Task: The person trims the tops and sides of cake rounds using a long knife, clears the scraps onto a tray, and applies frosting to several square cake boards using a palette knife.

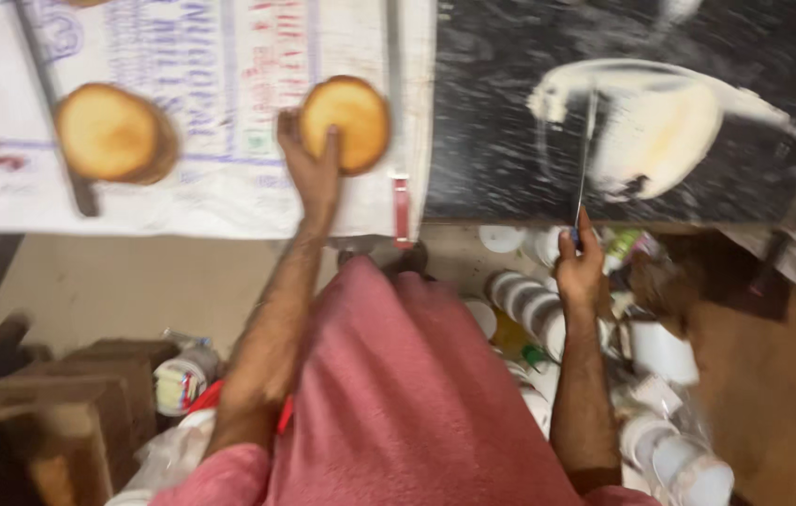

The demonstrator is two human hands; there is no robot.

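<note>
Left hand [309,173]: our grip closed on edge of round golden-brown sponge cake [346,125], lying on white printed sack cloth [220,201] over bench. Second round golden-brown cake [115,133] well apart, further left on same cloth. Right hand [581,267]: grip closed around handle of long thin metal palette knife [587,150], blade over pale cream smear [655,131] on dark stone bench top [492,141]. Risks, as we judge: cake near cloth edge could crack under pinch or slide off; knife unwatched could drag cream; white tubs [529,305] crowd floor below.
</note>
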